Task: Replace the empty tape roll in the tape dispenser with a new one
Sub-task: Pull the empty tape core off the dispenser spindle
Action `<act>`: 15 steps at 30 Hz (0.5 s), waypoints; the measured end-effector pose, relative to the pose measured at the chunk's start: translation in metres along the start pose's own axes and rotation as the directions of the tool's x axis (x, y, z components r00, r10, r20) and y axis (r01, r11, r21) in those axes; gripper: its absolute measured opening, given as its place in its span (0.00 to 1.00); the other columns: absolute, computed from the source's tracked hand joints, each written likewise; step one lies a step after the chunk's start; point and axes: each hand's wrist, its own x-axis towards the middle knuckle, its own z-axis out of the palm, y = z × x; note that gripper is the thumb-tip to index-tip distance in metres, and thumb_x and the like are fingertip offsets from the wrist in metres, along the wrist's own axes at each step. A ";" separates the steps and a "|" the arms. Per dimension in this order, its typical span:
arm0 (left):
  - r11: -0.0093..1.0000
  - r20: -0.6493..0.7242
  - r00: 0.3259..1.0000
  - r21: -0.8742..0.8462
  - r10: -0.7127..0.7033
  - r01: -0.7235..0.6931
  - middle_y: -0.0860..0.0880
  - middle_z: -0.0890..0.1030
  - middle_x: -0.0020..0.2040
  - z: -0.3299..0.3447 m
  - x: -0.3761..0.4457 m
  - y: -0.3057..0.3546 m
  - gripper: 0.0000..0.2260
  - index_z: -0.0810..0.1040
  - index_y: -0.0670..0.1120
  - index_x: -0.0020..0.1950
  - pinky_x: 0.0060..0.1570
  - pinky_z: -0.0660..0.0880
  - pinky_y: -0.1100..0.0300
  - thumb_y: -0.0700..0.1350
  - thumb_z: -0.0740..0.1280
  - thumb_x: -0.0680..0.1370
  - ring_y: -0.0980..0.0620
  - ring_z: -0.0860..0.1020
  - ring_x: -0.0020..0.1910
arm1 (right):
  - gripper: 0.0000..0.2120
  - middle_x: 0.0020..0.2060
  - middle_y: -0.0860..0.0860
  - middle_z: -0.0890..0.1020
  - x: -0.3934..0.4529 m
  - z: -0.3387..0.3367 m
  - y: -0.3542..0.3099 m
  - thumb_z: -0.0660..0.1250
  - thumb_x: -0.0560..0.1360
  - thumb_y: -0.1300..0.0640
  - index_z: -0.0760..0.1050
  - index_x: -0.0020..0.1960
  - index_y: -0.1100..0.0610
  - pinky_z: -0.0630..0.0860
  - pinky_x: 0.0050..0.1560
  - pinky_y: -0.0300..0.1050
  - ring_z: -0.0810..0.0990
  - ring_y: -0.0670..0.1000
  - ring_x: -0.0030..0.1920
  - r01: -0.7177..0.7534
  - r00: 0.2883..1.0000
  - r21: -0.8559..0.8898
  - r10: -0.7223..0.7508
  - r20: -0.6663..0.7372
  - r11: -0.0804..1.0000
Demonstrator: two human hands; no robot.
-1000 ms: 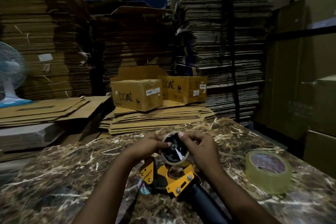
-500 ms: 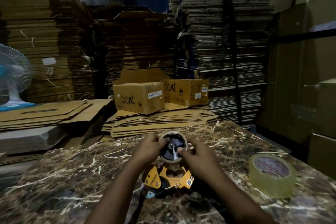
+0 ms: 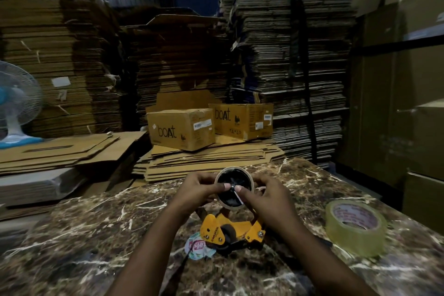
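A yellow and black tape dispenser (image 3: 231,232) stands on the brown marble table (image 3: 84,235), its spool end up. On its black hub sits the empty tape roll (image 3: 234,172), a thin cardboard ring. My left hand (image 3: 195,191) grips the ring's left side, thumb on the hub. My right hand (image 3: 270,196) holds the right side, thumb pressed at the hub's centre. The new tape roll (image 3: 355,228), clear with a printed core, lies flat on the table to the right, apart from both hands.
A small round printed wrapper (image 3: 198,247) lies by the dispenser's base. Behind the table stand two "boAt" cartons (image 3: 180,128) on flat cardboard, tall cardboard stacks (image 3: 288,55), and a white fan (image 3: 14,103) at far left. Large boxes (image 3: 408,103) rise on the right.
The dispenser has tipped more upright, its handle dropping out of sight. Both thumbs have shifted onto the hub's centre while my fingers stay around the empty ring.
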 end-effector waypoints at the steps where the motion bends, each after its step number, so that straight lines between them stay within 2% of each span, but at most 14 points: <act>1: 1.000 0.002 1.000 -0.005 0.005 -0.005 0.47 0.88 0.44 0.001 0.000 -0.001 0.08 0.86 0.43 0.52 0.40 0.80 0.62 0.42 0.76 0.74 0.53 0.86 0.42 | 0.22 0.48 0.44 0.83 0.000 0.000 -0.001 0.75 0.71 0.41 0.81 0.60 0.50 0.83 0.50 0.54 0.82 0.47 0.48 -0.009 1.000 -0.017 0.009 -0.007 1.000; 4: 1.000 -0.013 1.000 -0.005 0.015 -0.015 0.50 0.88 0.39 0.002 -0.002 0.000 0.07 0.87 0.41 0.51 0.32 0.76 0.68 0.41 0.77 0.73 0.58 0.85 0.36 | 0.21 0.49 0.45 0.84 0.003 0.002 0.002 0.75 0.69 0.38 0.81 0.55 0.50 0.83 0.49 0.54 0.83 0.47 0.48 -0.037 0.999 -0.042 0.036 -0.016 0.998; 7: 0.999 -0.037 0.999 0.021 0.027 -0.026 0.48 0.88 0.41 0.002 0.002 -0.003 0.09 0.87 0.41 0.49 0.35 0.78 0.64 0.42 0.78 0.72 0.54 0.85 0.39 | 0.20 0.45 0.45 0.83 0.004 0.002 0.002 0.75 0.67 0.37 0.78 0.50 0.49 0.83 0.48 0.54 0.83 0.47 0.45 -0.071 0.997 -0.049 0.070 -0.016 0.996; 12: 0.999 -0.067 0.998 0.038 0.019 -0.017 0.45 0.88 0.42 0.002 0.005 -0.004 0.09 0.87 0.41 0.48 0.36 0.79 0.59 0.43 0.79 0.71 0.51 0.85 0.38 | 0.28 0.41 0.46 0.84 0.003 0.002 0.003 0.72 0.63 0.31 0.81 0.51 0.51 0.84 0.45 0.54 0.83 0.47 0.42 -0.050 0.999 -0.044 0.049 -0.019 0.998; 15: 0.996 -0.102 0.994 0.083 0.036 -0.028 0.42 0.87 0.41 0.005 0.006 -0.005 0.11 0.86 0.39 0.46 0.32 0.77 0.62 0.44 0.81 0.69 0.53 0.83 0.34 | 0.19 0.36 0.47 0.83 0.002 0.002 0.002 0.75 0.66 0.37 0.81 0.46 0.51 0.84 0.40 0.54 0.83 0.47 0.38 -0.051 0.998 -0.033 0.050 -0.037 0.998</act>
